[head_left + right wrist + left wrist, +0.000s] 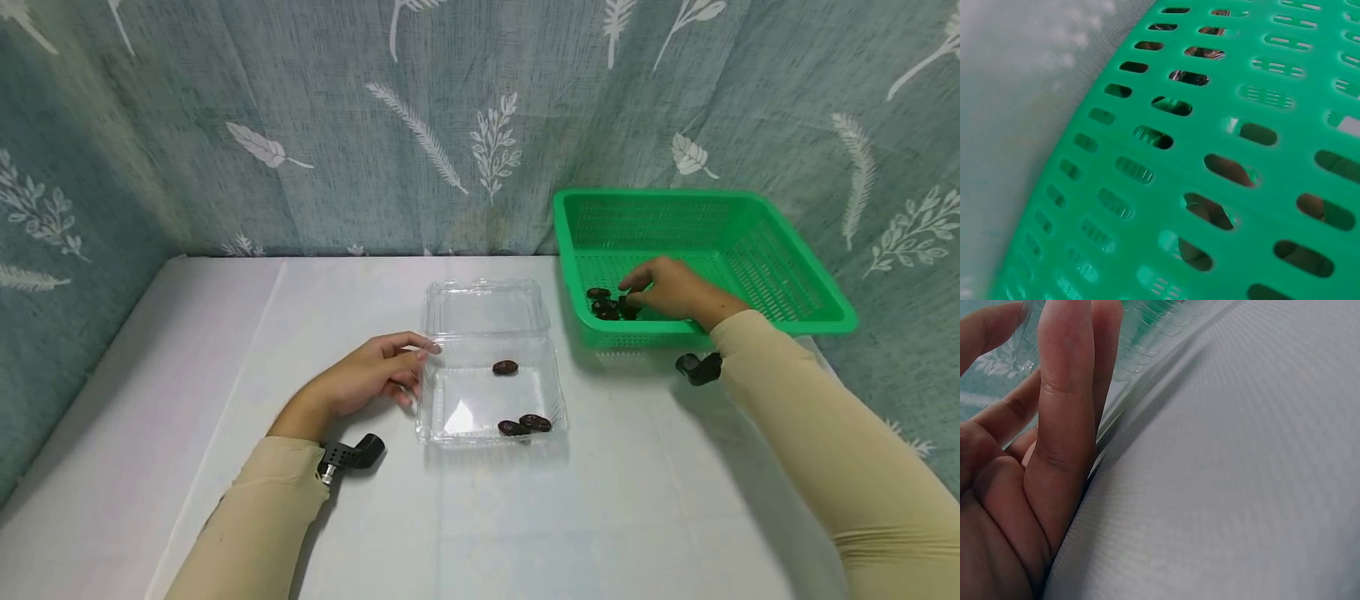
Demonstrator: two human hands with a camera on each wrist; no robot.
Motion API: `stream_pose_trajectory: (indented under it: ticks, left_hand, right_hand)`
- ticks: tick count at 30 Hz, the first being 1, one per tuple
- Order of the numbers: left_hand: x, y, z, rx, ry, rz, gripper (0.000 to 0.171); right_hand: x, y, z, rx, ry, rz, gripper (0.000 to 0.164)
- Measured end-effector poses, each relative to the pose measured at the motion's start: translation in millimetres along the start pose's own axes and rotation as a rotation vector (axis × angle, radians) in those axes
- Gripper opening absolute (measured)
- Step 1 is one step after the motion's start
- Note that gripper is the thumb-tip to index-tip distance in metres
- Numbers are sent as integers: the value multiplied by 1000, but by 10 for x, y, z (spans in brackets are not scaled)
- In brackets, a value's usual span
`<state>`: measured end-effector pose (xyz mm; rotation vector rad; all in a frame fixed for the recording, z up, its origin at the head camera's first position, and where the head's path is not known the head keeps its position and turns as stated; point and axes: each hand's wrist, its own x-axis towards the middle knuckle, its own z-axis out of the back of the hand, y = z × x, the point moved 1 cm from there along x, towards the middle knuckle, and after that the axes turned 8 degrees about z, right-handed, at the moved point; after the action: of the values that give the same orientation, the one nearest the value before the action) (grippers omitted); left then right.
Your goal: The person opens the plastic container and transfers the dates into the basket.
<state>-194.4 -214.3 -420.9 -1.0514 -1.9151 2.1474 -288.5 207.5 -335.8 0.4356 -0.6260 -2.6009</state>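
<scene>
A clear plastic clamshell container [487, 392] lies with its lid [487, 308] folded back. Inside its tray are a single date [506, 367] and, by the near edge, a pair of dates [535, 422]. My left hand [367, 371] touches the tray's left rim with thumb and index fingertips, its other fingers loosely extended beside it. My right hand [671, 287] reaches into the green basket [705, 329], fingers bent down at a small pile of dates [603, 308]. Whether a date is pinched there is hidden. In the right wrist view, the slotted basket wall [1172, 162] mostly covers that hand.
A white cloth [360, 517] covers the table. Behind it hangs a grey-green curtain [315, 125] with white leaf prints. The basket stands at the back right, its rim raised around the dates.
</scene>
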Motion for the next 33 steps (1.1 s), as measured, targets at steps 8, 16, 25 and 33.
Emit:
stream_pose_trajectory:
  ticks: [8, 16, 25, 33]
  left_hand:
    - [38, -65, 15, 8, 4, -9, 43]
    - [17, -107, 27, 1, -10, -7, 44]
    - [27, -38, 31, 10, -17, 7, 42]
    - [22, -10, 5, 12, -17, 10, 41]
  right_hand:
    - [-89, 143, 105, -28, -234, 89, 30]
    - [-282, 600, 41, -11, -544, 298, 22]
    - [-410, 967, -203, 46, -551, 520, 16]
    - [-408, 1159, -563, 133, -292, 482, 19]
